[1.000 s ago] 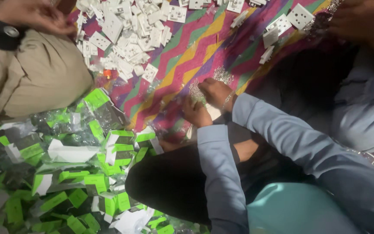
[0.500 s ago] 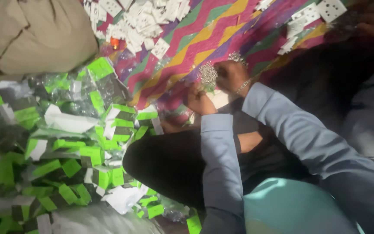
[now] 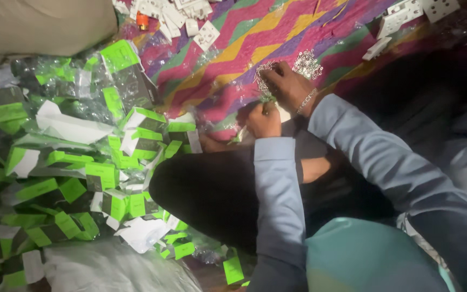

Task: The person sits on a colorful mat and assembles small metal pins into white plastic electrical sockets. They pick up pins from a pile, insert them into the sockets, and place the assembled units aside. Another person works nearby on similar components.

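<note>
Since a second ago both hands have travelled up the zigzag cloth [image 3: 298,32] toward its far edge, and the view has slid so the tan-clothed person at the far left corner is nearly out of sight. Now the right hand [image 3: 287,86] lies palm-down on a scatter of small silvery metal parts [image 3: 305,64], its fingers curled together over a few of them; whether it has actually pinched one I cannot tell. Just beside it, nearer the body, the left hand [image 3: 263,120] is closed in a fist around something small with a green bit showing; what that piece is cannot be made out. White plastic plates [image 3: 190,16] sit along the cloth's far edge, and a heap of green-labelled clear packets [image 3: 82,162] covers its left side. To do this picking well, I judge the right fingertips should isolate a single part from the cluster while the left keeps its piece steady and close.
</note>
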